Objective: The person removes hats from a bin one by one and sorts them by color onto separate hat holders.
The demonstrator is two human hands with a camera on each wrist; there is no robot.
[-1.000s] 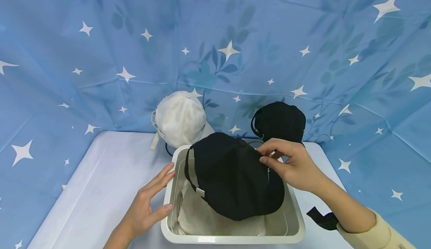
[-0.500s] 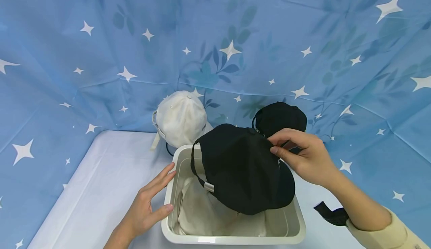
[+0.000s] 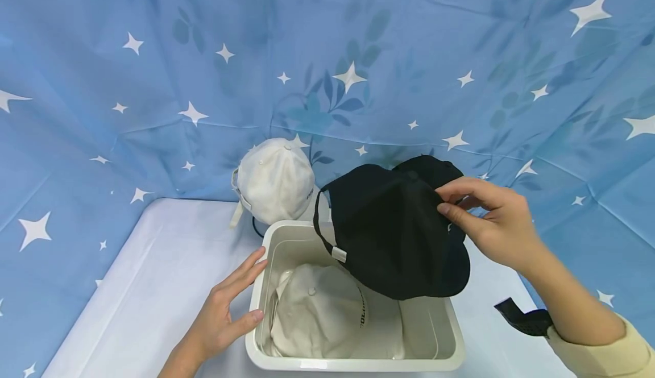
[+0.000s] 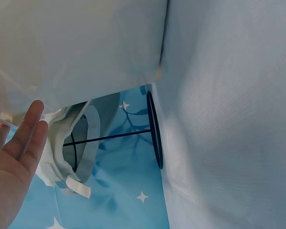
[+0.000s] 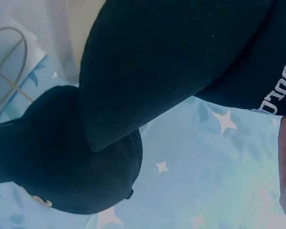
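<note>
Between thumb and fingers my right hand (image 3: 491, 221) pinches the crown of a black baseball cap (image 3: 389, 236), held above the back right of a pale plastic bin (image 3: 353, 365). White lettering shows on this cap's front (image 5: 279, 93) in the right wrist view. My left hand (image 3: 217, 312) touches the bin's left rim, its fingers extended. Inside the bin lies a cream baseball cap (image 3: 314, 310) with dark lettering, brim to the right. Behind the held cap, partly covered by it, is a second black cap (image 3: 432, 166).
Back left, a white cap (image 3: 276, 179) hangs on a thin black wire stand (image 4: 154, 129). The other black cap (image 5: 80, 162) sits near a wire ring base (image 5: 23, 52). A white-covered table (image 3: 169, 264) meets a blue star-patterned curtain (image 3: 230, 94).
My right hand has lifted the black cap up and to the right, out of the bin, uncovering the cream cap. The left hand stays at the bin's rim.
</note>
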